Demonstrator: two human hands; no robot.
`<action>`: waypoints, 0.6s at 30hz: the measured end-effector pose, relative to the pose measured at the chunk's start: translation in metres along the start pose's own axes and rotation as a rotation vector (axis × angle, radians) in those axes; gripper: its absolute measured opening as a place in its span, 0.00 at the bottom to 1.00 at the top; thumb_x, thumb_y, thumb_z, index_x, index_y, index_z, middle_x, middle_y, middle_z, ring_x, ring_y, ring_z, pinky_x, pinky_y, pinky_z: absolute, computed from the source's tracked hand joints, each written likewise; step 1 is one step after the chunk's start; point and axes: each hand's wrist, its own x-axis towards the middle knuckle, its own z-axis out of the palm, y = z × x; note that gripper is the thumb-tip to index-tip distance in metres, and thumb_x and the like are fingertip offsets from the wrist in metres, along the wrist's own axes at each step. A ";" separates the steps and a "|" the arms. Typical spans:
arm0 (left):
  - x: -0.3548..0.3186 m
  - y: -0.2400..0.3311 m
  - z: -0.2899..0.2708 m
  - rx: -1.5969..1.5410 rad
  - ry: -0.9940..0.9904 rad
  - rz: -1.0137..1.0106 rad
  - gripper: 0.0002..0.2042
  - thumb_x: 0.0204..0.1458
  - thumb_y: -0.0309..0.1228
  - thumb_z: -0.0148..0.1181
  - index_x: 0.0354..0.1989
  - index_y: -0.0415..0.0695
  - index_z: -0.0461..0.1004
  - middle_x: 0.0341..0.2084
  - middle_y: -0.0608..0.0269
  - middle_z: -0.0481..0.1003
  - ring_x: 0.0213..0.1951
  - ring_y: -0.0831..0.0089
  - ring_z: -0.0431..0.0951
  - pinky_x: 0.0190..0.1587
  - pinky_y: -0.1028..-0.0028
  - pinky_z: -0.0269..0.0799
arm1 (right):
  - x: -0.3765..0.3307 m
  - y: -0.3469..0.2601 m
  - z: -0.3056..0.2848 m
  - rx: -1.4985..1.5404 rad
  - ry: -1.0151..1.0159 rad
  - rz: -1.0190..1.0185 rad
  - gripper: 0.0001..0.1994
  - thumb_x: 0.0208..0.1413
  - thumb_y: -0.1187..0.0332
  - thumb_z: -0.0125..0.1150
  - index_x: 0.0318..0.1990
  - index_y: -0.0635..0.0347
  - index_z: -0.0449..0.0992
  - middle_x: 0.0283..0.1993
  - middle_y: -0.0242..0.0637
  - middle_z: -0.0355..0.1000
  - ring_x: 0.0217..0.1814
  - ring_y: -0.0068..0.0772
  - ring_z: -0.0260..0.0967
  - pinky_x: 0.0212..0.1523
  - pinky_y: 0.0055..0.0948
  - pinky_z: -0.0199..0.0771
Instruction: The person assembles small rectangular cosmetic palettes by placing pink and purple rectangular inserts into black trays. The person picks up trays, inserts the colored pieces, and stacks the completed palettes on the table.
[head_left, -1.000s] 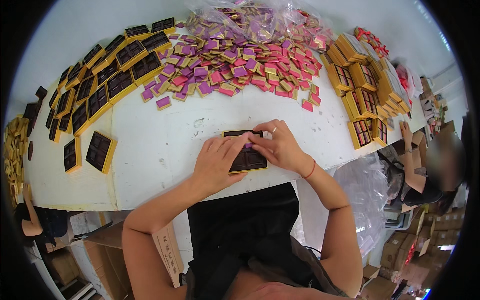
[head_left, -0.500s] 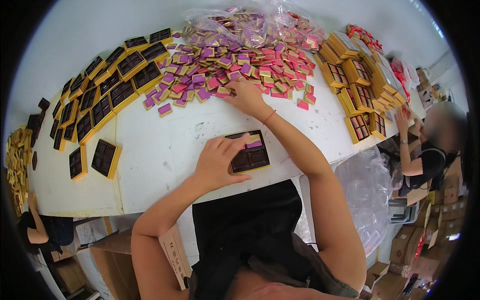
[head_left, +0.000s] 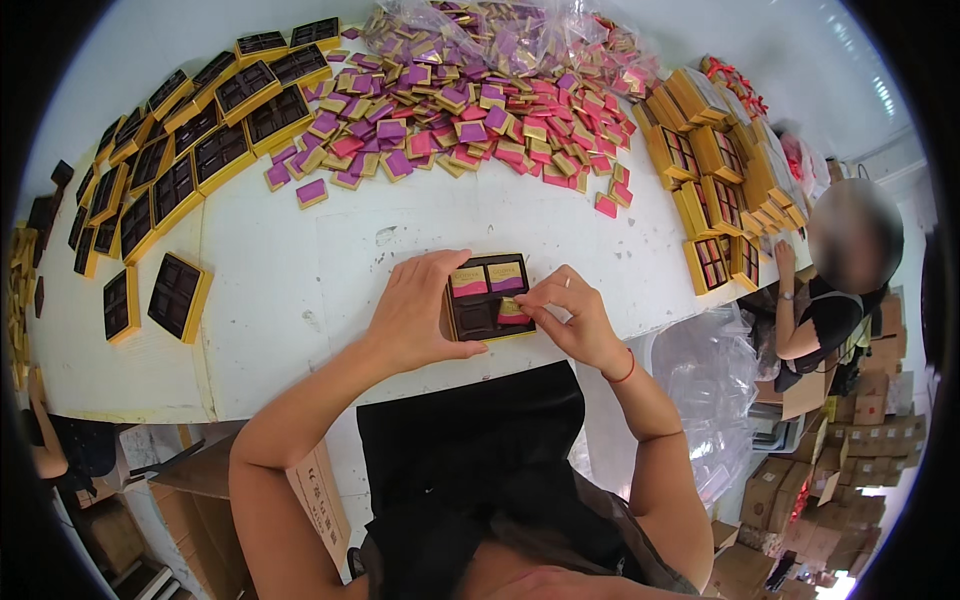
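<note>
In front of me on the table lies a gold-edged box (head_left: 476, 319) with a dark tray of compartments. My left hand (head_left: 412, 312) grips its left side, fingers at the far edge and thumb along the near one. A gold-and-pink wrapped piece (head_left: 468, 281) fills the far left compartment, and a gold-and-purple wrapped piece (head_left: 506, 277) the far right one. Between thumb and fingertips, my right hand (head_left: 572, 318) pinches another gold-and-pink wrapped piece (head_left: 513, 312), tilted at the near right compartment. The near left compartment holds nothing.
A big heap of wrapped pieces (head_left: 460, 130), purple to pink, spreads across the far table under clear plastic. Gold-edged boxes with bare trays (head_left: 222, 155) line the left. Filled boxes (head_left: 712, 200) are stacked at right, near another person (head_left: 815, 300). Clear plastic (head_left: 705, 400) hangs below the table edge.
My right hand has come back from the heap to the box with a gold-and-pink wrapped piece. My left hand has shifted off the tray's top to its left side, uncovering the far left piece.
</note>
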 end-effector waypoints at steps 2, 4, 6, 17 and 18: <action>0.002 0.000 0.000 0.000 0.022 0.012 0.51 0.31 0.47 0.78 0.64 0.45 0.54 0.58 0.52 0.64 0.60 0.53 0.64 0.63 0.57 0.56 | 0.000 0.001 0.001 -0.082 -0.023 -0.071 0.13 0.47 0.79 0.68 0.42 0.55 0.83 0.45 0.35 0.75 0.47 0.37 0.67 0.47 0.31 0.69; -0.001 0.002 -0.001 -0.006 -0.009 -0.008 0.50 0.31 0.46 0.78 0.64 0.45 0.54 0.58 0.52 0.64 0.59 0.53 0.64 0.63 0.57 0.56 | 0.005 -0.006 0.001 -0.159 0.000 -0.158 0.14 0.46 0.78 0.68 0.43 0.54 0.83 0.51 0.36 0.72 0.53 0.43 0.66 0.53 0.34 0.67; 0.000 0.002 -0.001 -0.008 -0.011 -0.011 0.51 0.31 0.46 0.78 0.65 0.45 0.54 0.57 0.52 0.64 0.59 0.52 0.64 0.63 0.57 0.56 | 0.007 -0.007 -0.010 -0.256 -0.136 -0.249 0.15 0.46 0.76 0.67 0.44 0.53 0.83 0.60 0.38 0.67 0.60 0.45 0.63 0.59 0.40 0.62; 0.003 -0.001 -0.004 0.012 -0.055 0.038 0.53 0.33 0.48 0.78 0.66 0.43 0.52 0.58 0.48 0.63 0.60 0.51 0.64 0.65 0.56 0.55 | 0.152 0.060 0.000 -0.330 0.304 -0.211 0.14 0.49 0.69 0.68 0.45 0.59 0.79 0.45 0.42 0.77 0.49 0.47 0.72 0.51 0.40 0.72; 0.002 -0.002 -0.006 0.007 -0.055 0.036 0.53 0.33 0.48 0.78 0.67 0.43 0.52 0.58 0.48 0.64 0.60 0.51 0.64 0.65 0.56 0.55 | 0.169 0.067 0.013 -0.318 0.364 -0.216 0.14 0.49 0.66 0.68 0.43 0.60 0.80 0.45 0.43 0.77 0.50 0.47 0.72 0.49 0.42 0.73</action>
